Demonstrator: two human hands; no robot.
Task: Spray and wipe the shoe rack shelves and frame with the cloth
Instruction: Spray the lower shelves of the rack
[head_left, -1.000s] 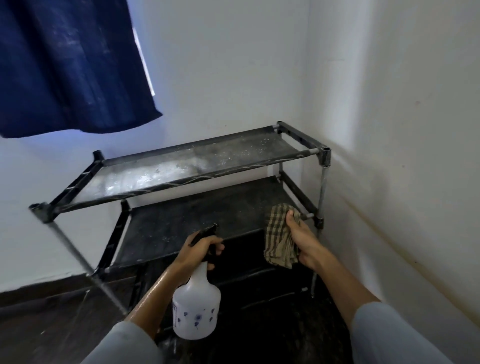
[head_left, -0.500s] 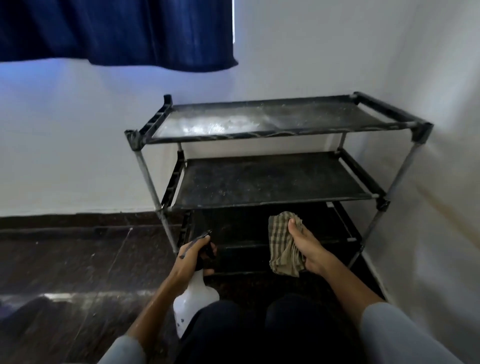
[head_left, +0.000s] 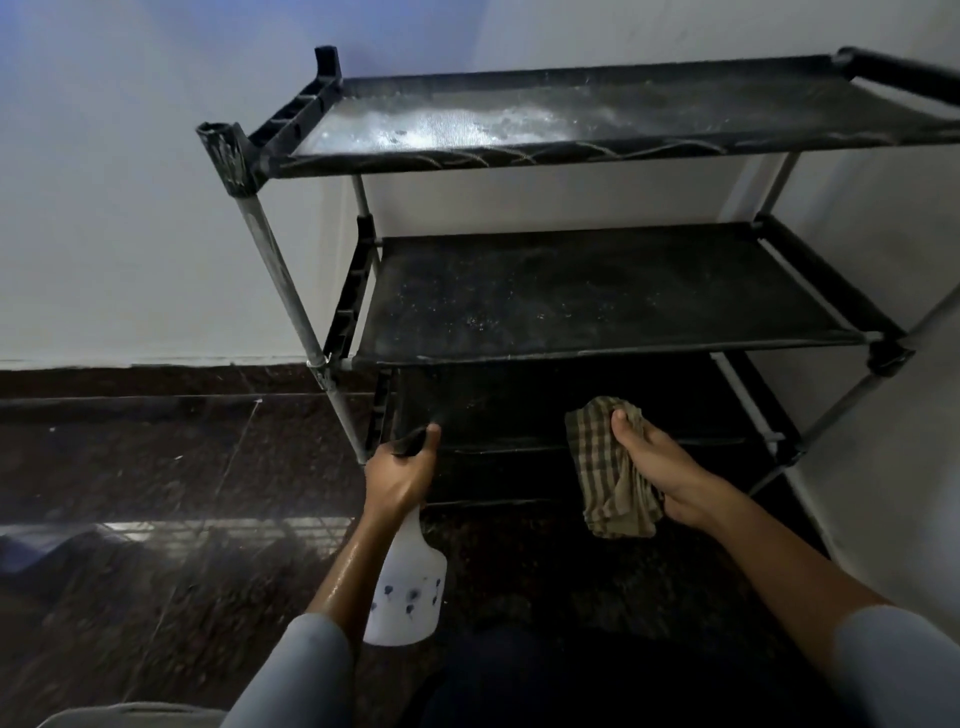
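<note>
A black shoe rack (head_left: 597, 332) with three fabric shelves stands in a room corner. Its top shelf (head_left: 519, 124) shines wet with droplets, and the middle shelf (head_left: 597, 296) is speckled. My left hand (head_left: 400, 475) grips the black trigger head of a white spray bottle (head_left: 408, 587), its nozzle pointing toward the dark bottom shelf (head_left: 519, 410). My right hand (head_left: 660, 467) holds a crumpled checked cloth (head_left: 608, 467) in front of the bottom shelf, fingers laid over the cloth.
White walls close in behind the rack and on its right. The dark speckled stone floor (head_left: 156, 467) stretches left, with a bright reflection across it. My dark knees (head_left: 545, 675) sit just below the hands.
The view has dropped lower and closer to the rack, and the blue curtain has left the frame. Both hands have come down from the middle shelf to the bottom shelf.
</note>
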